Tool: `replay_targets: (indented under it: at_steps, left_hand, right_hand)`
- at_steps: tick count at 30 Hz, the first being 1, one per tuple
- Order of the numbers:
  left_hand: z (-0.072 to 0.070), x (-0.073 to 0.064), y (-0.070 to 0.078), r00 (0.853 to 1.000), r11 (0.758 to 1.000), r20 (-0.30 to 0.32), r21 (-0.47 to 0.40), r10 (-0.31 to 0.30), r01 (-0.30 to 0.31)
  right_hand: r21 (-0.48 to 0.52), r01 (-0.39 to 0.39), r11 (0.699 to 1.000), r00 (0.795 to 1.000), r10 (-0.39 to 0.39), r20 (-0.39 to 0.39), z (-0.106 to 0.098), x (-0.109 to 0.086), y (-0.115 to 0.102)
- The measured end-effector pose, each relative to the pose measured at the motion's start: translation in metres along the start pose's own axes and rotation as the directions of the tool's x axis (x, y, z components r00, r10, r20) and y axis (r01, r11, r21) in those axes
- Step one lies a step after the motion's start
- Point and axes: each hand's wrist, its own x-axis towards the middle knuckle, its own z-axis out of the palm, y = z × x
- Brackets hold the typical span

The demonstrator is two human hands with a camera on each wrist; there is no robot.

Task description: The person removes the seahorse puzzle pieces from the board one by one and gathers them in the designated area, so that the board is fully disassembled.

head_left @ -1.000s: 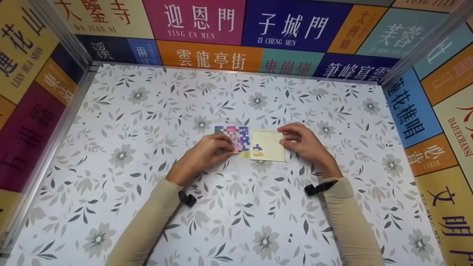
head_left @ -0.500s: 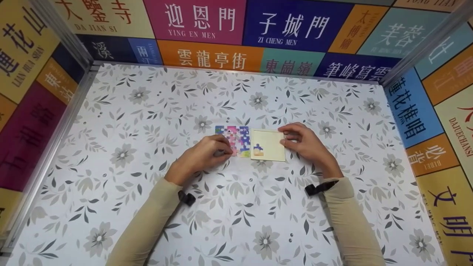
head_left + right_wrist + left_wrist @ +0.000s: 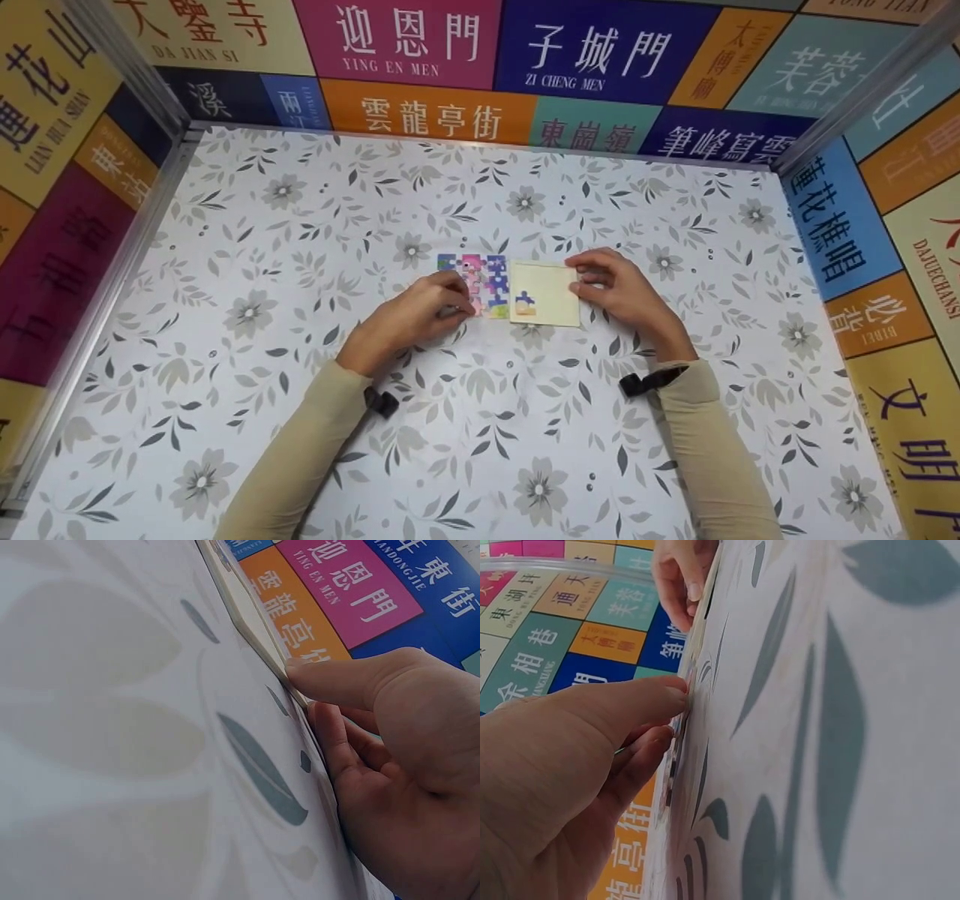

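Observation:
Small jigsaw pieces [image 3: 496,279] in blue, purple and pink lie on the patterned surface, left of a square cream puzzle tray [image 3: 553,289]. In the tray's lower left corner sit a few fitted pieces [image 3: 524,306] in blue and orange. My left hand [image 3: 409,315] pinches at a pink puzzle piece [image 3: 475,306] with thumb and fingertips, and partly covers the pieces around it. On the far side, my right hand [image 3: 619,289] holds the tray's right edge between thumb and fingers. The right wrist view shows the thumb on the rim of the tray [image 3: 259,637].
A white tabletop [image 3: 337,465] with a grey flower and leaf print lies under everything. Colourful lettered panels [image 3: 420,45] stand along the back and both sides, with metal rails [image 3: 150,60] at the corners. Black straps [image 3: 382,403] sit at both wrists.
My left fingertips shift very slightly among the pink pieces, and a narrow gap beside the blue column shows more plainly. The right hand and the tray keep their places.

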Motion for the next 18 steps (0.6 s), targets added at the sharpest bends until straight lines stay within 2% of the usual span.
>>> replay_targets:
  at_steps: [8,13,18]
  left_hand:
    - [0.0014,0.0004,0.0012,0.999,0.999,-0.030,0.020,0.037,-0.036]
    - [0.0022,0.0007,0.0012,0.999,0.999,-0.035,0.042,0.014,-0.012]
    - [0.0022,0.0016,-0.0012,0.998,0.996,-0.069,0.086,0.000,0.006]
  right_hand:
    - [0.002,-0.001,1.000,1.000,0.001,-0.001,-0.0002,-0.0012,-0.0006]
    - [-0.003,-0.001,1.000,1.000,0.001,-0.005,-0.0006,-0.0016,0.0001]
    - [-0.007,-0.006,1.000,1.000,0.006,-0.004,-0.0009,-0.0007,-0.0006]
